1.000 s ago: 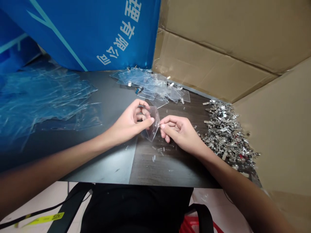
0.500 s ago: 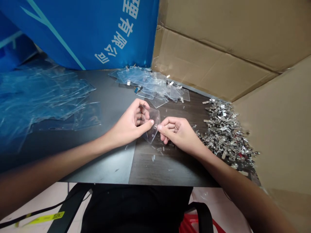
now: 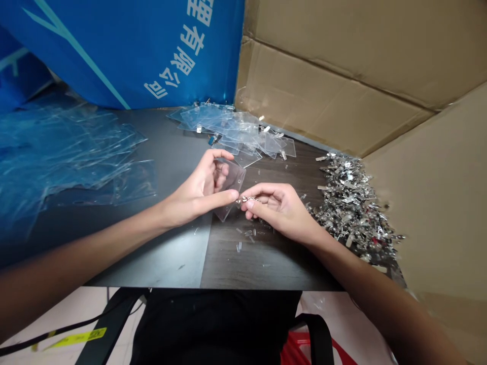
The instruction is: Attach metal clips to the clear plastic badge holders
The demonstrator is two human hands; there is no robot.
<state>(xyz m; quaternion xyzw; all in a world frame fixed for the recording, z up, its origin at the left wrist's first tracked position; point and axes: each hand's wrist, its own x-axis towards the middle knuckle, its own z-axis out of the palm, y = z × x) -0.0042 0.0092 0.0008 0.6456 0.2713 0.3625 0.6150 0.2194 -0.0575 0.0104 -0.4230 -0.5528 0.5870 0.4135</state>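
Over the desk [image 3: 167, 253], the right hand [image 3: 279, 208] pinches a metal clip [image 3: 245, 200].

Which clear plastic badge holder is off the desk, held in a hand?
The one in the left hand: this clear holder is lifted off the desk, unlike the flat piles behind and to the left.

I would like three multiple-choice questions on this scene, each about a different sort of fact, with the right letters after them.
1. Where is the heap of metal clips? A) on the blue plastic B) right of the right hand C) on the floor
2. What colour are the characters on the blue banner? A) red B) black C) white
3. What state is the clear plastic badge holder in? A) held in the left hand B) lying flat in the stack C) shut in a cardboard box

Answers: 1 B, the clips lie on the tabletop beyond that hand. 2 C, the characters show white. 3 A, the left fingers grip it.
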